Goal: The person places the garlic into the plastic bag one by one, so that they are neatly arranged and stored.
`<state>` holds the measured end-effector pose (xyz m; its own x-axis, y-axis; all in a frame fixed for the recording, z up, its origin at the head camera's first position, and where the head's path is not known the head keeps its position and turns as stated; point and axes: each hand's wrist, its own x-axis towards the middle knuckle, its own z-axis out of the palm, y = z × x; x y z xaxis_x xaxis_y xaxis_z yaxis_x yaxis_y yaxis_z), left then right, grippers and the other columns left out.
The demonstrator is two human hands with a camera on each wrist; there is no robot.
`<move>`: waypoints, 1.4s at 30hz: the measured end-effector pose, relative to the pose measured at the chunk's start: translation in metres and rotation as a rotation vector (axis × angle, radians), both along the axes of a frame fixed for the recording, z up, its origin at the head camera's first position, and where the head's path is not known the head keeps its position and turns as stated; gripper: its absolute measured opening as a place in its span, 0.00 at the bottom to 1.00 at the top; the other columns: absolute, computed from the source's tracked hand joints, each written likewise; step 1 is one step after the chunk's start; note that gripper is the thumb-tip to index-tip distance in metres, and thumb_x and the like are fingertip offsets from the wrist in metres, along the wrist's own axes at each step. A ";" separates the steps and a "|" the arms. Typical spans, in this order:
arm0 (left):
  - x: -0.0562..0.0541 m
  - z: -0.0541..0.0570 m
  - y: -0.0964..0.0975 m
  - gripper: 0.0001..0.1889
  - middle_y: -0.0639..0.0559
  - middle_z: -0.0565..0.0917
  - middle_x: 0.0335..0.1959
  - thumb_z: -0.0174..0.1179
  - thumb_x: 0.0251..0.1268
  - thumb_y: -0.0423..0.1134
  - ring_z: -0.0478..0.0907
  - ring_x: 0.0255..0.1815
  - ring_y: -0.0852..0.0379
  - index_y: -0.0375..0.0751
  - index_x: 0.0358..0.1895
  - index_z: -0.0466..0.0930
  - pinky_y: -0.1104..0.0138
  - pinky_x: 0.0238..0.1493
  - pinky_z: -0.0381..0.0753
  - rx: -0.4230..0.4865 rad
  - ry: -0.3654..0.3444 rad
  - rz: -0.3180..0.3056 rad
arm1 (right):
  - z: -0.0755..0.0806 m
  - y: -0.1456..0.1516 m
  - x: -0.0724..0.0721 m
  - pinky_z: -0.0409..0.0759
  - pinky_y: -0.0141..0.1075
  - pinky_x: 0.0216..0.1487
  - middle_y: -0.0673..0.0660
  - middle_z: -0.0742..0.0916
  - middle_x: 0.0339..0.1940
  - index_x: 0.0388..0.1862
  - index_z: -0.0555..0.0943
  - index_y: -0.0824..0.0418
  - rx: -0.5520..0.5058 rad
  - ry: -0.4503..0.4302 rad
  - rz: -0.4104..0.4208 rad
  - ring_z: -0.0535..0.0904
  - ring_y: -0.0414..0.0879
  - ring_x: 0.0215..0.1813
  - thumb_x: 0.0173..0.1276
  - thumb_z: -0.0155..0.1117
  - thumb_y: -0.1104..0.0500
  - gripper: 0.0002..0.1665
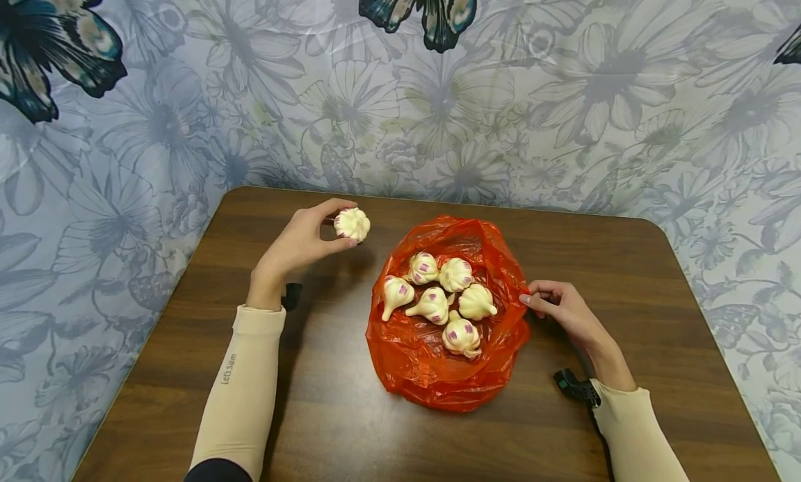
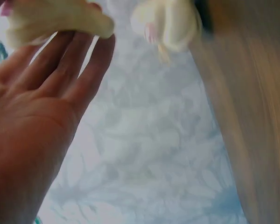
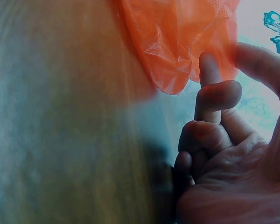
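My left hand [image 1: 297, 238] holds a white garlic bulb [image 1: 352, 224] between thumb and fingers, over the table's back left part. In the left wrist view, the held bulb [image 2: 56, 21] lies against the fingertips, and a second garlic bulb [image 2: 168, 23] shows farther right, apart from the hand. A red plastic bag [image 1: 432, 381] lies spread with its mouth wide and rolled down. Several purple-streaked garlic bulbs [image 1: 432, 306] sit inside it. At the bag's right rim, my right hand [image 1: 566, 311] pinches the plastic with thumb and forefinger; its other fingers are curled.
Everything rests on a brown wooden table [image 1: 626, 273] with rounded back corners. Behind it rises a wall [image 1: 438, 120] covered with a flower and butterfly print. A small dark camera [image 1: 576, 387] is strapped to the right wrist.
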<state>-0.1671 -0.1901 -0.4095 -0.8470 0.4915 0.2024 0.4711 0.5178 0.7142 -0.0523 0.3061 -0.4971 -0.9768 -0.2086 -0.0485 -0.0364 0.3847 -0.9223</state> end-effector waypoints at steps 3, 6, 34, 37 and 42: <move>0.004 0.000 0.016 0.34 0.47 0.86 0.58 0.76 0.65 0.43 0.82 0.57 0.46 0.47 0.73 0.74 0.45 0.62 0.81 0.007 0.013 -0.034 | 0.000 0.000 0.000 0.63 0.41 0.25 0.49 0.77 0.21 0.39 0.82 0.66 0.009 -0.001 0.000 0.68 0.54 0.26 0.78 0.65 0.59 0.09; 0.007 0.000 0.030 0.35 0.47 0.85 0.60 0.75 0.66 0.45 0.83 0.57 0.47 0.47 0.74 0.73 0.46 0.61 0.82 0.009 0.024 -0.078 | 0.001 0.001 0.001 0.63 0.41 0.25 0.50 0.78 0.22 0.40 0.83 0.66 0.020 0.002 0.008 0.69 0.54 0.26 0.78 0.65 0.59 0.09; 0.026 0.024 0.105 0.33 0.51 0.82 0.67 0.73 0.69 0.45 0.80 0.67 0.54 0.43 0.74 0.73 0.51 0.70 0.78 0.024 0.130 -0.259 | 0.001 0.002 -0.002 0.64 0.40 0.26 0.51 0.78 0.24 0.41 0.84 0.64 0.037 0.006 0.026 0.69 0.54 0.27 0.79 0.64 0.58 0.10; 0.027 0.027 0.114 0.33 0.52 0.82 0.67 0.73 0.69 0.47 0.81 0.65 0.56 0.45 0.74 0.73 0.54 0.68 0.79 0.018 0.131 -0.270 | 0.001 0.001 -0.001 0.64 0.40 0.26 0.51 0.77 0.23 0.40 0.84 0.64 0.038 0.002 0.024 0.69 0.55 0.27 0.79 0.64 0.58 0.10; 0.031 0.029 0.128 0.34 0.53 0.83 0.65 0.74 0.68 0.47 0.81 0.63 0.57 0.47 0.74 0.73 0.55 0.66 0.81 -0.002 0.115 -0.295 | 0.001 0.002 -0.001 0.65 0.41 0.26 0.51 0.77 0.23 0.40 0.84 0.64 0.031 0.000 0.029 0.69 0.55 0.27 0.79 0.64 0.58 0.10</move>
